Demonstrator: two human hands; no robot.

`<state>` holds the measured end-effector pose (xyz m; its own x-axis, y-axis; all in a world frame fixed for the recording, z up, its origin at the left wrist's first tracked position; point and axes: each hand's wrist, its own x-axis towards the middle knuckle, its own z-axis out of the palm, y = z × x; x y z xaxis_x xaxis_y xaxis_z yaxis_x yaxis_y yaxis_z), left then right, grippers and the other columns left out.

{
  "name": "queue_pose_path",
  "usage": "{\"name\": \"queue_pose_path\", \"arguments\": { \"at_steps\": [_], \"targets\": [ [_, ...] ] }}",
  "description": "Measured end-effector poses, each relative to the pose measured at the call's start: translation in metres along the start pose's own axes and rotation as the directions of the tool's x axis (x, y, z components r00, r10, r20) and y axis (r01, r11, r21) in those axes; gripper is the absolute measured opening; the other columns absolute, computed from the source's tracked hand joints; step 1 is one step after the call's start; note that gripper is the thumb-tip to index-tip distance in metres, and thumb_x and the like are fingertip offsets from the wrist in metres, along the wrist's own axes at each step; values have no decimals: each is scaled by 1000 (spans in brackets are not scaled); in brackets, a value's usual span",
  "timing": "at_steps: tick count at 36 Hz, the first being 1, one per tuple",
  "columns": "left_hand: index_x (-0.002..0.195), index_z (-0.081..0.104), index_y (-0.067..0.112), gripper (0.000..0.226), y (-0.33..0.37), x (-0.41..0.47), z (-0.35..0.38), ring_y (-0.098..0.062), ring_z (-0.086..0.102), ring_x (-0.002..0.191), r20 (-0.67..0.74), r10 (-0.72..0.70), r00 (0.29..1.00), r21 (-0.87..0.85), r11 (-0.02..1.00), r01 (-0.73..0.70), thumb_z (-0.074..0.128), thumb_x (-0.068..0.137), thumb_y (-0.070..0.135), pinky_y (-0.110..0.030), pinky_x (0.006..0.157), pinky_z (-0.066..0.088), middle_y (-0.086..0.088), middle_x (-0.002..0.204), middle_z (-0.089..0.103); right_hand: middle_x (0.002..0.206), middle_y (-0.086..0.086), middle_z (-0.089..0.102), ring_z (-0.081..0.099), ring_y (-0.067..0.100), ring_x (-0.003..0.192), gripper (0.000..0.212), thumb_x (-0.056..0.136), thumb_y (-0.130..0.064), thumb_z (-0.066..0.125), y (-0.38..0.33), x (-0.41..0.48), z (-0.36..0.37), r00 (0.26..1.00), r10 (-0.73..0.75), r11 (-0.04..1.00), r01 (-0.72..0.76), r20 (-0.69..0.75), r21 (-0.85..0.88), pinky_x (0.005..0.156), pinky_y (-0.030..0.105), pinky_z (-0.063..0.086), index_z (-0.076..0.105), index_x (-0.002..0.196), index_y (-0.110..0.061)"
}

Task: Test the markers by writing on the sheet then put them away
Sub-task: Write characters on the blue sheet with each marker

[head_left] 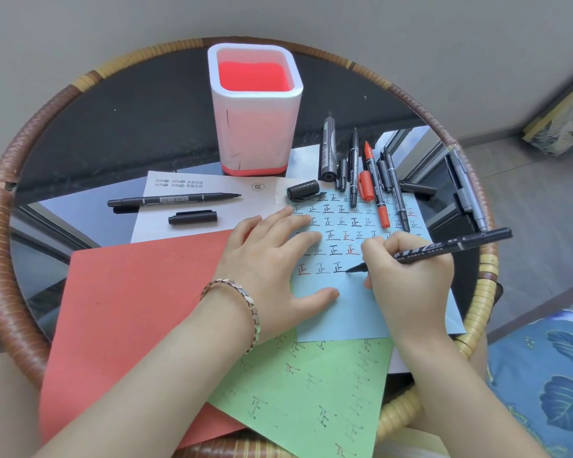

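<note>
My right hand [407, 279] grips a black marker [444, 247] whose tip touches the light blue sheet [344, 312], just right of the lowest row of written characters. My left hand [278, 259] lies flat on the sheet's left part, fingers spread, holding it down. Several uncapped markers lie at the sheet's far edge: black ones [328, 150] and a red one [376, 186], with loose caps [303, 189] beside them. Another uncapped black marker [174, 200] and its cap [192, 216] rest on a white paper to the left. A white-and-red pen holder [255, 133] stands upright behind.
A red sheet [129, 309] and a green sheet [311, 391] with faint characters lie under my arms. The round dark glass table has a woven rattan rim [10, 226]. Two grey-black pens [467, 190] lie near the right rim. A blue patterned cushion [543, 385] sits at lower right.
</note>
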<state>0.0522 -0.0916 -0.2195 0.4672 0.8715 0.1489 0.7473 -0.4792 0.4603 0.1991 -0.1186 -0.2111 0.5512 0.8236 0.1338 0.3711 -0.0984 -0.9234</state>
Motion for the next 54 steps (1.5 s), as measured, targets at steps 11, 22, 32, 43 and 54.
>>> {"name": "queue_pose_path", "arguments": {
  "at_steps": [11, 22, 32, 43, 54],
  "targets": [
    [111, 58, 37, 55, 4, -1, 1, -20, 44, 125, 13, -9, 1000, 41, 999, 9, 40, 66, 62, -32, 101, 15, 3, 124, 57, 46, -13, 51, 43, 5, 45, 32, 84, -30, 64, 5, 4, -5, 998, -54, 989, 56, -21, 133, 50, 20, 36, 50, 56, -21],
    [114, 57, 37, 64, 12, 1, 0, -16, 32, 133, 42, -43, 998, 67, 997, 40, 33, 64, 70, -34, 106, 6, 7, 134, 48, 92, -10, 61, 55, 4, 90, 29, 84, -36, 43, 9, 31, -61, 892, -322, 870, 410, 316, -272, 77, 6, 37, 57, 104, -20],
    [130, 32, 44, 78, 14, 1, -2, 2, -1, 138, 129, -50, 990, 114, 993, 36, 13, 61, 74, -28, 107, -14, 24, 149, 14, 91, 20, 67, 59, 41, 84, 40, 65, 16, 63, 31, 107, -97, 810, -435, 346, 554, 394, -757, 72, 47, 45, 65, 99, -4],
    [130, 34, 44, 77, 15, 1, -2, 9, -4, 133, 114, -33, 993, 94, 995, 22, 16, 62, 75, -27, 107, -15, 25, 148, 16, 89, 17, 71, 60, 40, 84, 30, 75, 10, 57, 42, 118, -94, 843, -450, 450, 499, 295, -741, 75, 46, 45, 69, 97, -6],
    [123, 46, 40, 72, 15, 1, 0, 9, 7, 131, 66, -26, 997, 33, 999, 23, 27, 62, 74, -29, 110, -7, 22, 144, 29, 99, 10, 67, 59, 31, 95, 28, 81, -21, 61, 19, 126, -91, 981, -21, 649, 160, 193, -744, 77, 37, 49, 61, 109, -14]
  ]
}}
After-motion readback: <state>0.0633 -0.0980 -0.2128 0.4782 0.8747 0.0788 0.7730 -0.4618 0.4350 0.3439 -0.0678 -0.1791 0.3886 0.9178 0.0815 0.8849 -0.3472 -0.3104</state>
